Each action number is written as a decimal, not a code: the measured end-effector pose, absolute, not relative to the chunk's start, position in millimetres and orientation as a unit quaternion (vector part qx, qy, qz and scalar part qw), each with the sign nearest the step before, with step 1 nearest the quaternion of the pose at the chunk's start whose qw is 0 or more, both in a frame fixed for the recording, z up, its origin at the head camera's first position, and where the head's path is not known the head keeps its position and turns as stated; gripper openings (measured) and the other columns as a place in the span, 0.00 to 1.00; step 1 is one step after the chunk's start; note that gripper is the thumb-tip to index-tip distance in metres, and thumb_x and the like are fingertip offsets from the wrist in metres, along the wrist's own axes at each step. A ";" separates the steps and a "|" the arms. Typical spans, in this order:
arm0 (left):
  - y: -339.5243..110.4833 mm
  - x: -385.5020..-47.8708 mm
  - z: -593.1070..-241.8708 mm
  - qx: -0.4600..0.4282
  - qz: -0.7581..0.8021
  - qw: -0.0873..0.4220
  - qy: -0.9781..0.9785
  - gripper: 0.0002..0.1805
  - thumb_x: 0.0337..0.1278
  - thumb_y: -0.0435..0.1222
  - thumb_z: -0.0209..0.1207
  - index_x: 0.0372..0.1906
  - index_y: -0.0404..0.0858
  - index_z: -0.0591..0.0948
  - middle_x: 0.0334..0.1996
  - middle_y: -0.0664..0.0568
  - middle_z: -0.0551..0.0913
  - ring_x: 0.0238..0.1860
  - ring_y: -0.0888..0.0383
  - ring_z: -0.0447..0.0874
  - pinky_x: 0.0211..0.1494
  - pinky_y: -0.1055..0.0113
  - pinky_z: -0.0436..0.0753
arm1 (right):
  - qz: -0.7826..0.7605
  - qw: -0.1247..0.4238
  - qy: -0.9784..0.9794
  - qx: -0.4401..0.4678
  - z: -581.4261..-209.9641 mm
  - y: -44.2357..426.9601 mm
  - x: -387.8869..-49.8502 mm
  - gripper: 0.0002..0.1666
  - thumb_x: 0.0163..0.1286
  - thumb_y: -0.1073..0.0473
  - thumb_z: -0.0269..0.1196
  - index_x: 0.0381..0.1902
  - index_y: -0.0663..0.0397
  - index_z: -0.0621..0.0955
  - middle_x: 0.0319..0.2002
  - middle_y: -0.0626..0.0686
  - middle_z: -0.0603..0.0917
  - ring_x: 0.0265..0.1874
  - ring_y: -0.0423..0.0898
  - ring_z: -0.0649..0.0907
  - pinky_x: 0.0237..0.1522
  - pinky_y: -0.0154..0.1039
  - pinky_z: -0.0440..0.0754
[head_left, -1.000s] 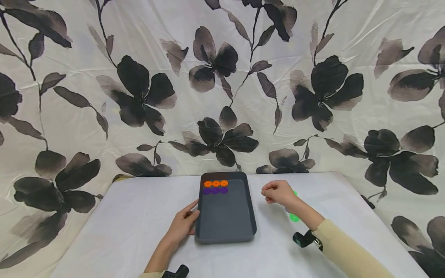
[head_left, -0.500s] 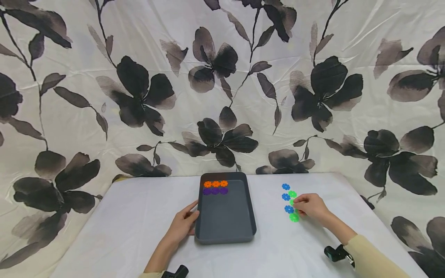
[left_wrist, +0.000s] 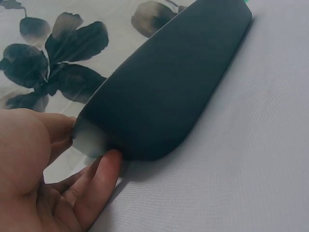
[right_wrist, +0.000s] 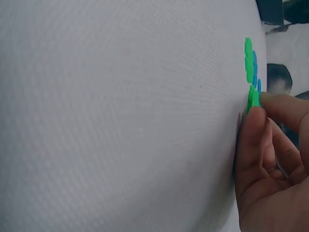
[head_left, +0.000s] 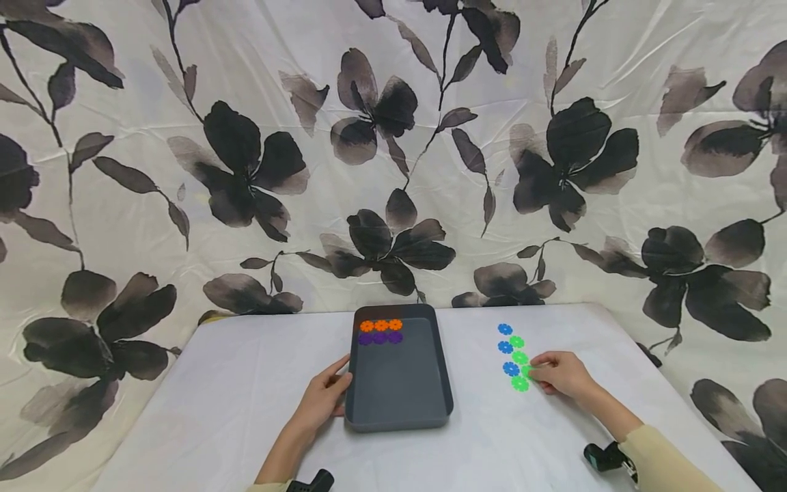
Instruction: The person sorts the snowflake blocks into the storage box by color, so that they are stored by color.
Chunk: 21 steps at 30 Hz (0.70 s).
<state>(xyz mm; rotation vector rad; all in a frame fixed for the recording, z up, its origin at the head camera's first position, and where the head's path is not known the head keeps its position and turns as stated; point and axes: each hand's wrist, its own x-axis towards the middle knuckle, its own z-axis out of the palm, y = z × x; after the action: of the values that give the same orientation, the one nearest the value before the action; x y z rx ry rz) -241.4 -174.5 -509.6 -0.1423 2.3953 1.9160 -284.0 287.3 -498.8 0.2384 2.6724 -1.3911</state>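
A dark grey rectangular tray lies on the white-covered table. My left hand grips its left side; in the left wrist view the thumb and fingers hold the tray wall. Inside, at the far left, sit a row of orange flower-shaped discs and a row of purple flower-shaped discs. To the right of the tray, my right hand pinches a green flower-shaped disc between thumb and index finger, low over the table. Its fingertips partly hide that disc.
Beside the right hand lie other green flower-shaped discs and a column of blue flower-shaped discs. A floral cloth hangs behind the table's far edge. Bare white tablecloth lies between tray and discs.
My right hand has moved right, from near the tray's right edge to the green discs, and now pinches one. The left hand and tray stay in place.
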 end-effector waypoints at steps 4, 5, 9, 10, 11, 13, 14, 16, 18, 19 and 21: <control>-173.9 -242.1 -509.2 -0.045 0.620 0.036 0.782 0.27 0.69 0.44 0.56 0.71 0.48 0.69 0.46 0.44 0.73 0.43 0.51 0.71 0.33 0.60 0.85 | -0.449 0.053 0.889 0.070 -496.5 287.2 -282.3 0.21 0.59 0.61 0.70 0.49 0.66 0.81 0.24 0.52 0.78 0.20 0.44 0.77 0.22 0.35 0.78; -174.0 -242.2 -509.0 -0.047 0.618 0.036 0.784 0.27 0.69 0.44 0.56 0.71 0.48 0.69 0.46 0.44 0.73 0.43 0.51 0.71 0.33 0.60 0.85 | -0.446 0.053 0.891 0.070 -496.0 286.8 -282.2 0.21 0.59 0.62 0.70 0.48 0.66 0.81 0.24 0.52 0.78 0.20 0.44 0.77 0.22 0.35 0.79; -175.6 -240.8 -508.3 -0.049 0.618 0.036 0.784 0.28 0.69 0.44 0.56 0.71 0.48 0.69 0.46 0.44 0.73 0.43 0.51 0.72 0.32 0.60 0.85 | -0.439 0.056 0.894 0.069 -496.3 284.3 -282.5 0.21 0.57 0.63 0.71 0.47 0.67 0.81 0.24 0.52 0.78 0.20 0.44 0.77 0.22 0.36 0.79; -175.7 -240.8 -508.1 -0.048 0.619 0.036 0.783 0.28 0.69 0.44 0.56 0.71 0.48 0.69 0.46 0.44 0.73 0.43 0.51 0.72 0.32 0.60 0.85 | -0.439 0.056 0.894 0.073 -496.2 283.7 -282.8 0.21 0.57 0.63 0.71 0.47 0.67 0.81 0.24 0.53 0.78 0.20 0.44 0.77 0.22 0.36 0.79; -175.8 -240.9 -508.5 -0.047 0.619 0.036 0.783 0.28 0.69 0.44 0.56 0.71 0.48 0.69 0.46 0.43 0.73 0.43 0.51 0.72 0.32 0.60 0.85 | -0.438 0.056 0.894 0.075 -495.9 283.3 -283.0 0.20 0.57 0.63 0.71 0.46 0.67 0.81 0.24 0.53 0.78 0.20 0.44 0.76 0.22 0.36 0.78; -176.2 -240.8 -508.8 -0.046 0.619 0.036 0.783 0.28 0.69 0.44 0.56 0.71 0.48 0.69 0.46 0.44 0.73 0.43 0.51 0.72 0.32 0.60 0.85 | -0.437 0.058 0.894 0.079 -495.2 282.7 -283.6 0.20 0.57 0.63 0.71 0.46 0.67 0.81 0.25 0.53 0.78 0.20 0.44 0.76 0.22 0.36 0.78; -176.3 -240.8 -509.0 -0.047 0.619 0.036 0.783 0.28 0.69 0.44 0.56 0.71 0.48 0.69 0.46 0.44 0.73 0.43 0.51 0.72 0.32 0.60 0.85 | -0.438 0.059 0.893 0.081 -494.7 282.4 -283.9 0.20 0.57 0.64 0.71 0.46 0.68 0.80 0.25 0.53 0.78 0.20 0.44 0.76 0.22 0.36 0.79; -176.4 -241.2 -509.8 -0.048 0.619 0.035 0.783 0.27 0.69 0.44 0.56 0.71 0.48 0.69 0.45 0.44 0.73 0.43 0.51 0.71 0.32 0.60 0.85 | -0.439 0.060 0.893 0.083 -493.9 282.2 -284.8 0.20 0.57 0.64 0.71 0.45 0.68 0.79 0.26 0.54 0.78 0.21 0.44 0.76 0.23 0.36 0.79; -176.3 -241.3 -510.2 -0.046 0.618 0.034 0.784 0.27 0.69 0.44 0.56 0.71 0.48 0.69 0.45 0.44 0.73 0.43 0.51 0.71 0.32 0.60 0.85 | -0.440 0.059 0.892 0.084 -492.8 282.0 -285.7 0.18 0.58 0.64 0.70 0.43 0.68 0.78 0.26 0.54 0.78 0.21 0.45 0.77 0.23 0.37 0.79; -176.3 -241.4 -510.5 -0.046 0.618 0.032 0.785 0.27 0.69 0.44 0.56 0.71 0.48 0.69 0.45 0.44 0.73 0.43 0.51 0.70 0.32 0.60 0.85 | -0.442 0.059 0.891 0.086 -492.1 281.9 -286.4 0.16 0.59 0.65 0.69 0.42 0.67 0.78 0.26 0.54 0.78 0.21 0.45 0.77 0.23 0.37 0.79; -176.2 -241.5 -511.1 -0.046 0.618 0.033 0.784 0.27 0.69 0.44 0.56 0.71 0.48 0.69 0.46 0.44 0.73 0.43 0.51 0.70 0.33 0.61 0.85 | -0.453 0.060 0.885 0.088 -489.6 280.9 -287.8 0.13 0.61 0.65 0.68 0.40 0.66 0.78 0.25 0.54 0.78 0.21 0.45 0.77 0.23 0.37 0.80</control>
<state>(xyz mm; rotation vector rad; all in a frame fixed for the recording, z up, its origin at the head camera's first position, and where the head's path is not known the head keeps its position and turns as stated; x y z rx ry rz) -241.5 -176.2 -511.1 -0.1418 2.4138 1.9000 -287.8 280.9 -489.6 0.2656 2.6796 -1.3695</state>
